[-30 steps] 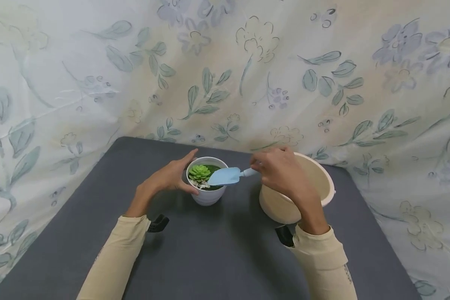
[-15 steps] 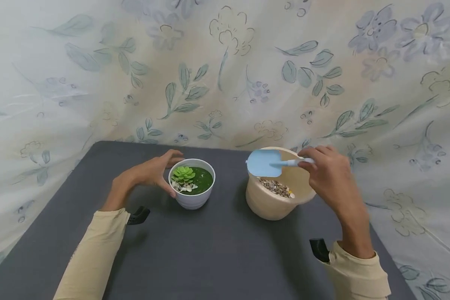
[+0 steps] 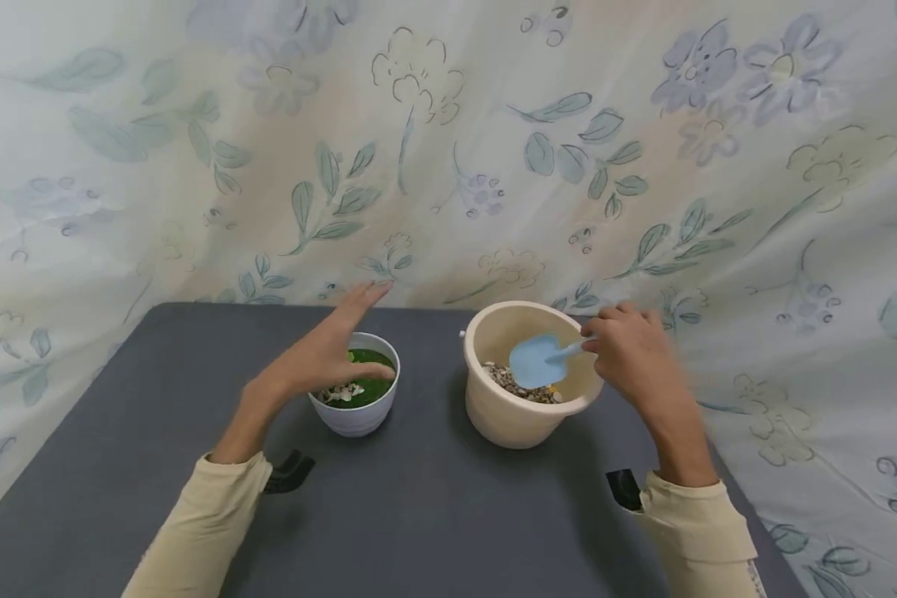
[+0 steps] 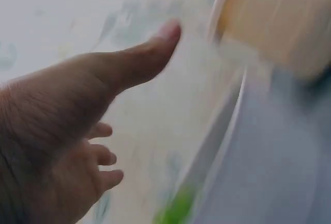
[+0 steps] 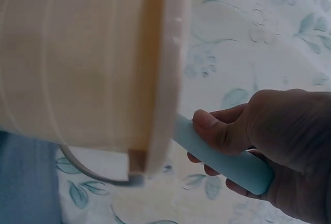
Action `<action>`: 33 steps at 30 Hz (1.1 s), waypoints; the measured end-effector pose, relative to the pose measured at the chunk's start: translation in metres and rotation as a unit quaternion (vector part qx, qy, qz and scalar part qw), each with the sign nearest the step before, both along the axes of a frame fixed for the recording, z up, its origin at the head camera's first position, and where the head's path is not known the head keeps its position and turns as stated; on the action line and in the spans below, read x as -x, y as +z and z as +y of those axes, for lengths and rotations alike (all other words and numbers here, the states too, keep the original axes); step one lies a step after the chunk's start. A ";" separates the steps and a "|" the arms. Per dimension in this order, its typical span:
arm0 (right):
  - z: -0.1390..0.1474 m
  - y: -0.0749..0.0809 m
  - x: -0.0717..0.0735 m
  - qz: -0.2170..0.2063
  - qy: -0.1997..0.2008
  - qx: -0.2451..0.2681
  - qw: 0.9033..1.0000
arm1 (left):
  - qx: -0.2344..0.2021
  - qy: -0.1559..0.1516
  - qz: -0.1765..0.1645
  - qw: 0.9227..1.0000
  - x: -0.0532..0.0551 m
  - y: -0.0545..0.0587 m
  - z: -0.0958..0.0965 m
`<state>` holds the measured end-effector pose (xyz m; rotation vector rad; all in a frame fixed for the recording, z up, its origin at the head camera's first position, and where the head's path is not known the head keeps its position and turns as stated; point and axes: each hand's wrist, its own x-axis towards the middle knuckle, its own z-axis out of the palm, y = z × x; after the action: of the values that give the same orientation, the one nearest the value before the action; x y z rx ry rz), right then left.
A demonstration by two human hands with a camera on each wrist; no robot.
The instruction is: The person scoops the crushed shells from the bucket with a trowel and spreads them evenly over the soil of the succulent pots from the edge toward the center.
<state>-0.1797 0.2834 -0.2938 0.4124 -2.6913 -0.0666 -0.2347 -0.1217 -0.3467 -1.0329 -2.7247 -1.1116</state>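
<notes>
My right hand point(image 3: 635, 357) grips the handle of a light blue hand trowel point(image 3: 536, 363), its blade inside the beige bucket point(image 3: 504, 423), close over the gravel point(image 3: 502, 380). In the right wrist view, thumb and fingers wrap round the trowel's handle point(image 5: 230, 164). My left hand point(image 3: 310, 357), thumb and fingers spread apart, is over the left side of a white pot point(image 3: 357, 419). Green ground and pale pebbles point(image 3: 344, 390) show in the pot. The hand hides most of the green succulent, which appears as a blur point(image 4: 178, 206) in the left wrist view.
Both containers stand on a dark grey table point(image 3: 419, 515), the bucket to the right of the pot. A floral cloth point(image 3: 433, 166) hangs behind and at the sides. The bucket has a thin handle point(image 5: 95, 175).
The trowel has moved from above the small pot over to the bucket and down into it. My left hand has left the pot's side and come across its top.
</notes>
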 end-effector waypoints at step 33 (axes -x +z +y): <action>-0.015 -0.032 0.013 -0.064 0.025 0.032 0.997 | -0.052 0.088 -0.032 0.994 -0.044 -0.025 0.154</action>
<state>-0.1922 0.2681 -0.3259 0.4778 -2.7987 0.0622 -0.1903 0.0328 -0.3715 -0.7416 -2.7087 -1.2602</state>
